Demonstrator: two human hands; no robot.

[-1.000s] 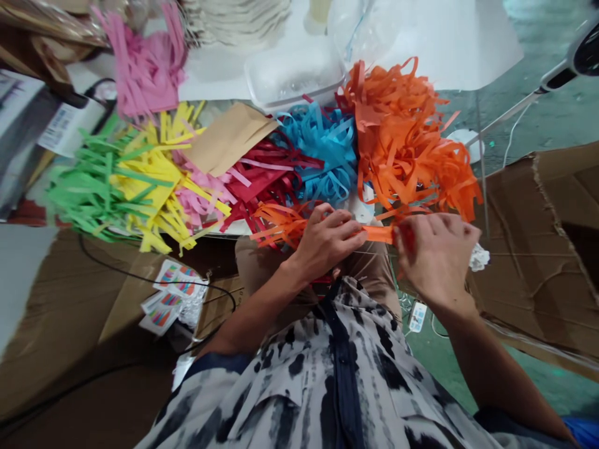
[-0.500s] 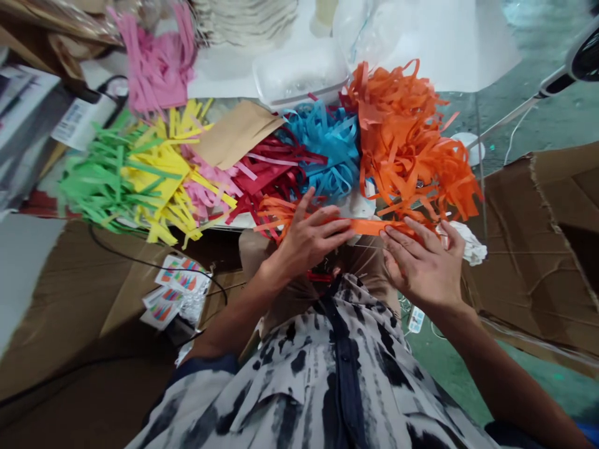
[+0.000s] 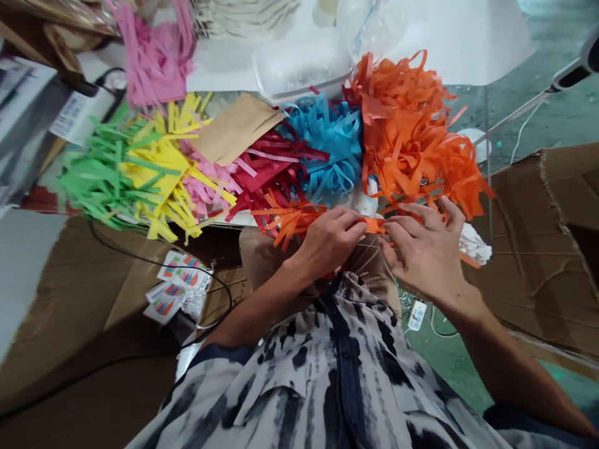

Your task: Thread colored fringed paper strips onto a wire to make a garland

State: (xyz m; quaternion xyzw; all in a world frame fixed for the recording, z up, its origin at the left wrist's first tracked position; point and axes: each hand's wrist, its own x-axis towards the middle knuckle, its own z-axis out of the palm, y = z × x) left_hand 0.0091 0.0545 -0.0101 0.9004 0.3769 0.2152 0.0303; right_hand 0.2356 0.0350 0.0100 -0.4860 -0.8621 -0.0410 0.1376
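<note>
My left hand (image 3: 330, 243) pinches an orange paper strip (image 3: 374, 225) at one end, and a fringed bunch of orange paper strips (image 3: 287, 218) fans out beside that hand. My right hand (image 3: 423, 246) holds the other end, its fingers curled over the strip. Just above my hands lies a large heap of orange paper fringe (image 3: 407, 134). Further left, a row of fringes runs in blue (image 3: 327, 146), red (image 3: 269, 174), pink (image 3: 206, 194), yellow (image 3: 159, 171) and green (image 3: 105, 178). A sheet of kraft paper (image 3: 236, 128) rests on them.
A plastic tray (image 3: 302, 68) and a pink fringe (image 3: 154, 56) lie at the far side. Printed cards (image 3: 180, 280) sit on cardboard at the lower left. A torn cardboard box (image 3: 547, 249) stands on the right, with crumpled white paper (image 3: 475, 244) near my right hand.
My hands have drawn closer together than half a second ago. The orange strip, stretched flat then, is now mostly covered by my fingers. The view has shifted slightly.
</note>
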